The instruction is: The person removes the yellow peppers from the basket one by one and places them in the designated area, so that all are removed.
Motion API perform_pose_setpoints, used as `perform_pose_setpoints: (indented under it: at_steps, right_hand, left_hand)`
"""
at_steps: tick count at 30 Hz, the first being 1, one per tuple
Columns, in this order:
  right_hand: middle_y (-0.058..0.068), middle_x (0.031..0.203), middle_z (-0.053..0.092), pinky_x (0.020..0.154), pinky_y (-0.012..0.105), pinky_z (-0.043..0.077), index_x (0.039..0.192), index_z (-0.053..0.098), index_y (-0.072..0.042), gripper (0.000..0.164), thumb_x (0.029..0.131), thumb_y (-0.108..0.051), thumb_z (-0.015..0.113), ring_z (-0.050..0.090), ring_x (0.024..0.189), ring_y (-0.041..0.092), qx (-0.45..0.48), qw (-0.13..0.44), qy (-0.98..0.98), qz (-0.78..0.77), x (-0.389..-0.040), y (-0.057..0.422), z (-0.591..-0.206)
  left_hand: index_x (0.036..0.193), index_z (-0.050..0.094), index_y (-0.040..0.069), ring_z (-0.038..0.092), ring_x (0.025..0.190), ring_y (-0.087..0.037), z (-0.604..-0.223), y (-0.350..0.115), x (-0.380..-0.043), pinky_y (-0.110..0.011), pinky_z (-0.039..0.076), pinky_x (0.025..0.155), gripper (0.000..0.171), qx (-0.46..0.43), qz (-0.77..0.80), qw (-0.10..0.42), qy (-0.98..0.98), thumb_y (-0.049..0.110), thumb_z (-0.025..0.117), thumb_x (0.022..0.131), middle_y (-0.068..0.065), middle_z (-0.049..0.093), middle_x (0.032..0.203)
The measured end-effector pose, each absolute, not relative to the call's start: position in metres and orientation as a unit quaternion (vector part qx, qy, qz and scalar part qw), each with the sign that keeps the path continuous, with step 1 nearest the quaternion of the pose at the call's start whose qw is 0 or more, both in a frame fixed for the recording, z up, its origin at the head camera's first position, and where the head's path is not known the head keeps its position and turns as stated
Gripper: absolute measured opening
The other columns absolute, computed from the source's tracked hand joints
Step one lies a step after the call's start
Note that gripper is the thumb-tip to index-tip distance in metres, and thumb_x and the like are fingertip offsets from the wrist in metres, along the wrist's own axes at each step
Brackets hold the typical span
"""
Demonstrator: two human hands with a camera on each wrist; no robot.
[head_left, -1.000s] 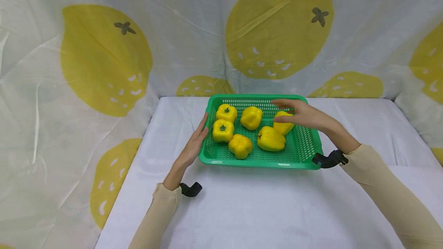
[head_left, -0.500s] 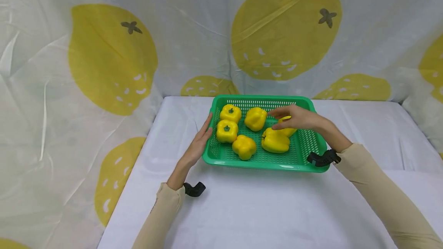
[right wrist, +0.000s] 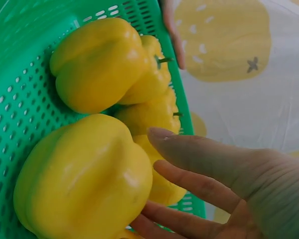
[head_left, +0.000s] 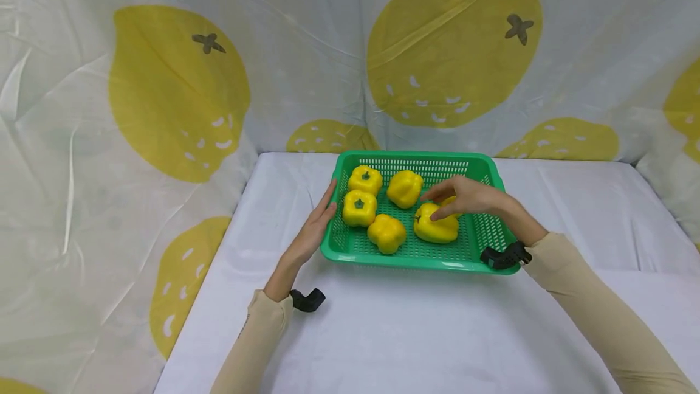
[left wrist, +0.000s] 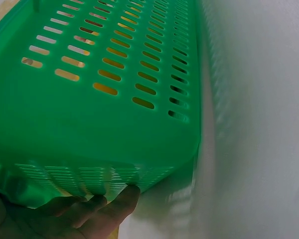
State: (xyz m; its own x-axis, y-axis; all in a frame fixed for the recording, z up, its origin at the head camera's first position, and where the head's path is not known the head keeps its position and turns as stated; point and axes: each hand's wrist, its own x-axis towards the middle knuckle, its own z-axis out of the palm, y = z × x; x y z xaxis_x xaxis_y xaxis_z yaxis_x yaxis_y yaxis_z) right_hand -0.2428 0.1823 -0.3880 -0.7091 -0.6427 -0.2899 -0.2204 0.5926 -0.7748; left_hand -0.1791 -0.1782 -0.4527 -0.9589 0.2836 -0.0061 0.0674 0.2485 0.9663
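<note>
A green plastic basket [head_left: 394, 261] with slotted sides holds several yellow bell peppers. My left hand [head_left: 307, 235] lies along the basket's left end with straight fingers, and the left wrist view shows its fingertips [left wrist: 132, 191] against the basket's outer wall [left wrist: 89, 119]. Over the right part of the basket, my right hand [head_left: 471, 196] hovers with loosely bent fingers, thumb above the front-right bell pepper [head_left: 436, 231]. Another bell pepper [head_left: 453, 205] is mostly hidden under that hand. A large bell pepper [right wrist: 84, 184] lies close by the right fingertips; whether they touch is unclear.
Two bell peppers stand at the basket's left, a back one [head_left: 365, 180] and a nearer one [head_left: 359, 208]. A front bell pepper [head_left: 387, 234] and a middle one [head_left: 405, 189] lie beside them. A white cloth [head_left: 383, 327] covers the table; a lemon-print curtain [head_left: 306, 35] hangs behind.
My right hand has moved from above the rear-right bell pepper toward the front-right one, its fingers lower. The left hand stays against the basket. The head view has shifted slightly.
</note>
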Motion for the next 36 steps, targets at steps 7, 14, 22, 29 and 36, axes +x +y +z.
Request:
perform_pose_setpoints:
  at_steps: [7,14,22,29,36]
  right_hand:
    - [0.014,0.13,0.073,0.105,0.047,0.055,0.128,0.073,-0.005,0.043,0.089,-0.018,0.083,0.062,0.129,0.037,-0.25,0.278,0.848,-0.377,-0.242,0.184,-0.391]
    - [0.016,0.13,0.073,0.104,0.046,0.056,0.127,0.073,-0.003,0.044,0.086,-0.014,0.085,0.066,0.124,0.037,-0.264,0.277,0.843,-0.377,-0.242,0.182,-0.395]
    - [0.016,0.131,0.072,0.106,0.051,0.053,0.127,0.074,-0.003,0.049,0.08,-0.008,0.088,0.063,0.128,0.04,-0.257,0.263,0.855,-0.366,-0.244,0.17,-0.401]
    - [0.017,0.134,0.07,0.106,0.051,0.054,0.127,0.074,-0.007,0.05,0.079,-0.009,0.089,0.061,0.128,0.039,-0.257,0.262,0.865,-0.343,-0.244,0.161,-0.402]
    - [0.014,0.125,0.074,0.092,0.038,0.058,0.123,0.077,-0.008,0.051,0.075,-0.011,0.093,0.065,0.109,0.026,-0.267,0.243,0.875,-0.324,-0.244,0.158,-0.402]
  left_hand:
    - [0.168,0.007,0.032,-0.001,0.164,-0.021,-0.452,-0.177,-0.18,-0.054,0.002,0.132,0.056,0.115,0.606,0.089,0.782,0.032,0.027,0.115,0.007,0.002,0.176]
    - [0.168,0.006,0.031,-0.002,0.164,-0.022,-0.453,-0.177,-0.181,-0.055,0.002,0.132,0.056,0.116,0.605,0.09,0.782,0.032,0.027,0.115,0.007,0.001,0.176]
    - [0.168,0.006,0.031,-0.001,0.164,-0.021,-0.451,-0.178,-0.179,-0.053,0.002,0.132,0.057,0.113,0.605,0.089,0.783,0.032,0.027,0.115,0.008,0.001,0.176]
    - [0.168,0.006,0.03,-0.002,0.164,-0.021,-0.451,-0.179,-0.178,-0.054,0.002,0.132,0.057,0.114,0.607,0.091,0.781,0.031,0.027,0.115,0.007,0.001,0.176]
    - [0.168,0.006,0.031,-0.002,0.163,-0.021,-0.453,-0.179,-0.179,-0.054,0.002,0.132,0.057,0.115,0.606,0.091,0.782,0.031,0.028,0.115,0.007,0.001,0.176]
